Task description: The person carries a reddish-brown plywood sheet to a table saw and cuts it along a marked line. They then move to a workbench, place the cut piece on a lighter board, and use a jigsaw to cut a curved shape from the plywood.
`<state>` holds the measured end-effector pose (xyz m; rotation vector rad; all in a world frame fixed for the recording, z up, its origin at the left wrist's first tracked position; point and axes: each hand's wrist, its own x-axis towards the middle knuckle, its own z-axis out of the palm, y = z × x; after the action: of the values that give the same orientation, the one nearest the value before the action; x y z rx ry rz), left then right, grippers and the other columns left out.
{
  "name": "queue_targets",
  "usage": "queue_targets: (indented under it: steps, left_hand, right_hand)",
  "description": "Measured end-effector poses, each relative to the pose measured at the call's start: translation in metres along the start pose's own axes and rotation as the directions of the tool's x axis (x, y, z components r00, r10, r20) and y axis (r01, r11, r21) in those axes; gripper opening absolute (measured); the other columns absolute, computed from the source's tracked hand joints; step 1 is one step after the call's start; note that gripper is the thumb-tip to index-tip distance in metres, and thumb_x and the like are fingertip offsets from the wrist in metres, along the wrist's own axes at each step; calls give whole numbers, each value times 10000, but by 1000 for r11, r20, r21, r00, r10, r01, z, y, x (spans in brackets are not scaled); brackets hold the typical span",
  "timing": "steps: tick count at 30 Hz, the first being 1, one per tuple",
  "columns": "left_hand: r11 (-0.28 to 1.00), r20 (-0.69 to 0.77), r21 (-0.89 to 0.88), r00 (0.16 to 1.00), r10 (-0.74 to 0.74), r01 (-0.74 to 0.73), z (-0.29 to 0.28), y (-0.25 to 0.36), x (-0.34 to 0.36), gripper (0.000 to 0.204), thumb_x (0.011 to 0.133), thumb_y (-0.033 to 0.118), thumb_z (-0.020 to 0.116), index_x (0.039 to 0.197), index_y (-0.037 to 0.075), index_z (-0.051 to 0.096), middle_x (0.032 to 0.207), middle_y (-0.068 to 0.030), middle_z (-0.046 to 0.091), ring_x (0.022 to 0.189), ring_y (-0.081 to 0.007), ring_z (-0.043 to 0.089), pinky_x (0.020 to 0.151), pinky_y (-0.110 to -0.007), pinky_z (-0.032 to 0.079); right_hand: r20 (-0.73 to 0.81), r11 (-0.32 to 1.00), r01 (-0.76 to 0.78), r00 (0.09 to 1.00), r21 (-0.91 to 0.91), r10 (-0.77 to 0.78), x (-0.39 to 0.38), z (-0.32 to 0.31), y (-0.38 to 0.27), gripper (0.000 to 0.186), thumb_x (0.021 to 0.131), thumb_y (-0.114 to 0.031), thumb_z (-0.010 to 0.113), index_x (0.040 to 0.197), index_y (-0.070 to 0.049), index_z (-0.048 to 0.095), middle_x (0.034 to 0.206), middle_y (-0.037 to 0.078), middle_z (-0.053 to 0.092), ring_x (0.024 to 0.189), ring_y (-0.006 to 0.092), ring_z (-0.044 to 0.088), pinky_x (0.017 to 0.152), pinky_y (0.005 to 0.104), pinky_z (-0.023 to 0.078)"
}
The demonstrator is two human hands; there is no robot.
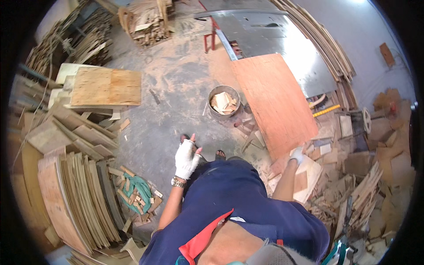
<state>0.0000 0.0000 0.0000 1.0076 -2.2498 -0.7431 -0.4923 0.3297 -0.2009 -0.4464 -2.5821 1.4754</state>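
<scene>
A large reddish plywood sheet [274, 104] lies at a slant, its far end over the near end of the metal saw table [309, 73]. My right hand [297, 154], in a pale glove, is closed at the sheet's near edge; its fingers are partly hidden. My left hand [187, 160] wears a white work glove with bare fingertips and is raised over the floor, thumb and fingers apart, holding nothing. A wristwatch [178, 182] sits on the left wrist.
A round metal bucket [224, 114] of wood offcuts stands left of the sheet. Stacked boards [79, 198] and a plywood-topped pile [106, 87] line the left. Scrap wood [342, 198] heaps up at the right. A green sack [138, 194] with offcuts lies near my left.
</scene>
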Motion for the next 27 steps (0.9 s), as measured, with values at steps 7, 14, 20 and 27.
queue_targets:
  steps: [7, 14, 20, 27]
  left_hand:
    - [998, 120, 46, 992, 24, -30, -11, -69, 94, 612, 858, 133, 761, 1434, 76, 559, 1021, -93, 685, 859, -263, 645, 823, -350, 529]
    - [985, 260, -148, 964, -50, 91, -15, -148, 233, 556, 871, 109, 757, 1399, 65, 589, 980, -103, 664, 846, -286, 628, 816, -356, 516]
    - [984, 316, -142, 937, 147, -107, -63, -209, 368, 557, 907, 155, 710, 1436, 69, 558, 1002, -105, 662, 845, -283, 618, 838, -383, 510]
    - [955, 315, -137, 902, 295, -264, -78, -275, 508, 590, 892, 143, 720, 1453, 78, 547, 1065, -106, 674, 864, -279, 613, 855, -398, 501]
  right_hand:
    - [539, 665, -694, 684, 274, 491, -145, 20, -29, 632, 1026, -496, 504, 1463, -40, 491, 1486, 127, 529, 1326, 319, 535, 1113, 475, 434]
    - [323, 720, -419, 905, 553, 278, -215, 44, -72, 687, 1000, -435, 604, 1492, 11, 431, 1493, 167, 512, 1350, 286, 512, 1132, 417, 413]
    - [43, 668, -274, 939, 692, 340, -252, 137, -149, 543, 994, -330, 599, 1357, 67, 527, 1327, 114, 601, 1234, 237, 548, 1082, 372, 428]
    - [18, 483, -380, 799, 789, 600, -286, 298, -260, 573, 994, -408, 486, 1360, 28, 546, 1344, 135, 621, 1203, 304, 612, 996, 443, 514]
